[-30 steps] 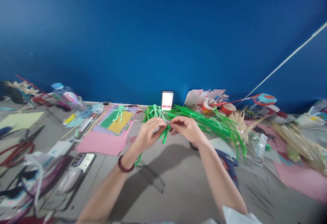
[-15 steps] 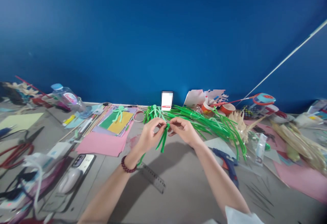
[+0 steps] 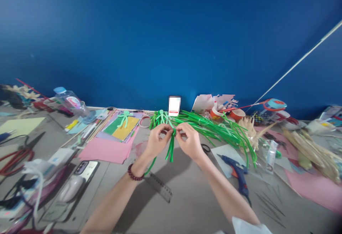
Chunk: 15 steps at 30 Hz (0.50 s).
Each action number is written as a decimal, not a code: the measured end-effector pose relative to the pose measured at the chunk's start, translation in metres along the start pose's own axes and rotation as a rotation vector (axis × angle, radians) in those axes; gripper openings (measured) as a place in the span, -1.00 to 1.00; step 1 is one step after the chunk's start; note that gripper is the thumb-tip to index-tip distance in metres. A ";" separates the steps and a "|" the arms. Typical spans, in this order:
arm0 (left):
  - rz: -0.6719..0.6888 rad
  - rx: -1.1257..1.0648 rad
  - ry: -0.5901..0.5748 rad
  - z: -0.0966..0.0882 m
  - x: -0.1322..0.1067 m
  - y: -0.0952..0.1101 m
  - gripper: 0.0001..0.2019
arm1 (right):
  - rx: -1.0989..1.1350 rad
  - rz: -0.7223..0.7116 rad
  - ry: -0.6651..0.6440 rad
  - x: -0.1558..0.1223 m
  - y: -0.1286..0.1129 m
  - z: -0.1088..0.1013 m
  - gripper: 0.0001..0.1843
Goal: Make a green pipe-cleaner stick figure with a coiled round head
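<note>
My left hand [image 3: 159, 139] and my right hand [image 3: 189, 140] meet at the middle of the table, each pinching the top of a bundle of green pipe cleaners [image 3: 170, 150]. The strands hang down between the hands, and one longer strand trails behind my left wrist toward a clear ruler [image 3: 160, 187]. Just beyond the fingers stands a light green pipe-cleaner figure [image 3: 161, 115]. A heap of green pipe cleaners [image 3: 219, 130] spreads away to the right. The exact twist at my fingertips is too small to make out.
Coloured paper sheets [image 3: 108, 150] lie at left, topped by another green figure [image 3: 124, 118]. A phone screen [image 3: 174, 105] stands by the blue wall. At right rest a glue gun [image 3: 236, 171] and paper cups [image 3: 237, 114]; a bottle [image 3: 71, 100] and computer mouse [image 3: 71, 188] are at left.
The right hand has turned, its fingers now more curled at the bundle. The hanging strands have swung slightly and point straighter down. A black ring-shaped handle now shows beside my right wrist.
</note>
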<state>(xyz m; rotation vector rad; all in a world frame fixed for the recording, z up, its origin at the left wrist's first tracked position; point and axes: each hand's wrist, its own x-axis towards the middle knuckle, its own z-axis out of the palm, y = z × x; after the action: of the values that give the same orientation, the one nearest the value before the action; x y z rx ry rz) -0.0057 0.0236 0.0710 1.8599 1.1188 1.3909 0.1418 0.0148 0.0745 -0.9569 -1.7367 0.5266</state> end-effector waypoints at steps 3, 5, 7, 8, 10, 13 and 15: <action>-0.044 -0.030 0.005 0.003 -0.001 -0.003 -0.90 | -0.012 -0.002 0.001 -0.001 0.001 0.002 -0.88; -0.059 -0.071 0.013 0.004 -0.001 -0.005 -0.90 | -0.006 -0.006 -0.003 -0.001 0.000 0.003 -0.88; -0.067 -0.118 0.019 0.005 -0.001 -0.006 -0.90 | 0.002 -0.010 -0.010 -0.001 -0.002 0.001 -0.88; -0.070 -0.141 0.019 0.005 0.000 -0.006 -0.90 | 0.003 -0.010 -0.014 -0.001 -0.003 0.000 -0.88; -0.076 -0.167 0.013 0.005 0.000 -0.007 -0.89 | -0.003 -0.005 -0.024 0.001 -0.005 -0.003 -0.88; -0.082 -0.150 -0.001 0.006 0.001 -0.007 -0.89 | -0.012 0.011 -0.028 0.002 -0.006 -0.005 -0.89; -0.085 -0.131 -0.014 0.006 0.001 -0.008 -0.89 | -0.014 0.019 -0.028 0.002 -0.004 -0.005 -0.90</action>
<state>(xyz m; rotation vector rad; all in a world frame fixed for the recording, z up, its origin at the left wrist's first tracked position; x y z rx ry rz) -0.0026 0.0285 0.0635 1.7085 1.0612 1.3676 0.1449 0.0134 0.0805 -0.9810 -1.7601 0.5429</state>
